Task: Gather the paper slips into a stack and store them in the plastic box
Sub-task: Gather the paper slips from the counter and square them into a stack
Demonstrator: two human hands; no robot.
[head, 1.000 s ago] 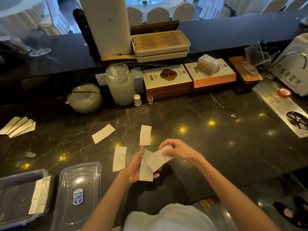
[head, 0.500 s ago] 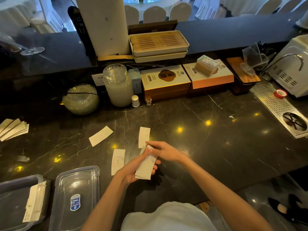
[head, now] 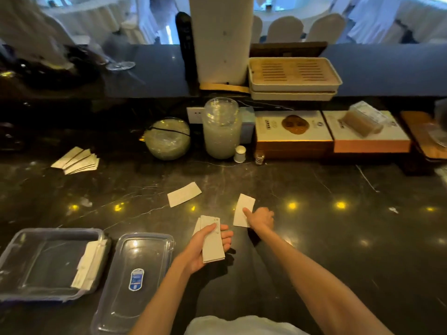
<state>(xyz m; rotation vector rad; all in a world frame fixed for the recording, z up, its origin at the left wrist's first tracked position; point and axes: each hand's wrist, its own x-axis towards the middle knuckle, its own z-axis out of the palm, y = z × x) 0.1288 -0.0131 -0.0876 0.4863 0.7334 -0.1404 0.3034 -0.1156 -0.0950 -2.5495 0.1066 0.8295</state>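
Note:
My left hand holds a small stack of white paper slips above the dark marble counter. A further slip under the stack shows only its edge. My right hand rests with a fingertip on a loose slip just right of the stack. Another loose slip lies farther back and left. A fanned bunch of slips sits at the far left. The clear plastic box stands at the near left with some slips inside against its right wall.
The box's clear lid lies beside the box. Along the back stand a round glass bowl, a tall glass jar, a small white bottle, two flat gift boxes and stacked trays.
My right hand let go of the slips it was adding to the stack and reached out to the loose slip on the right. My left hand kept the stack.

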